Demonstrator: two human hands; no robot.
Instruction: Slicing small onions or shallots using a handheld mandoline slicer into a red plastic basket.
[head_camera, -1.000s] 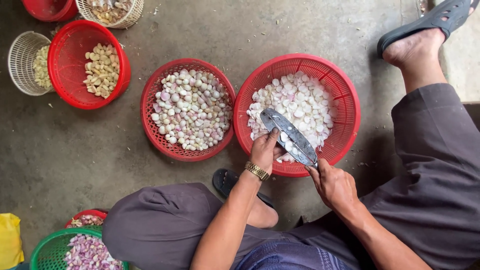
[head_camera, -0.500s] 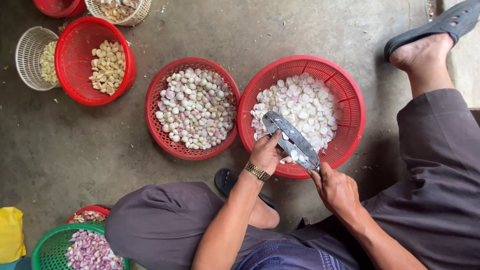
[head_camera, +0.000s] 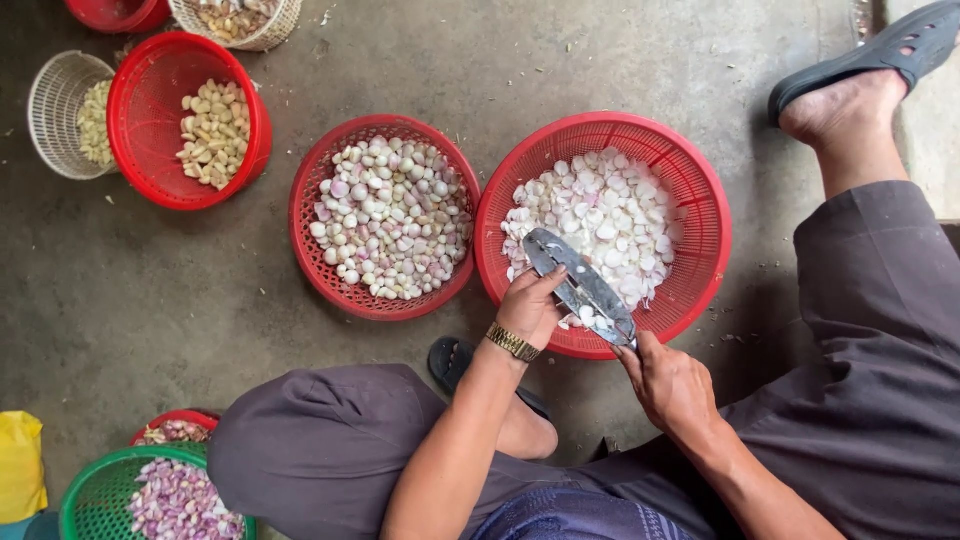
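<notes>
A seated person works a broad steel knife (head_camera: 582, 288) over a red plastic basket (head_camera: 700, 215) of peeled white garlic cloves (head_camera: 610, 215). The right hand (head_camera: 672, 385) is closed around the handle at the blade's near end, while the left hand (head_camera: 530, 305) pinches something small against the blade's far half; what it holds is hidden behind the fingers. The blade's long axis runs diagonally, from the right hand at the basket's near rim up and leftward over the cloves, so the left hand sits nearer the heap. Just beside it, to the left, a second red basket (head_camera: 310, 240) holds pink-tinged unpeeled cloves (head_camera: 392, 220). A green basket of purplish skins (head_camera: 95, 495) rests by the left knee.
</notes>
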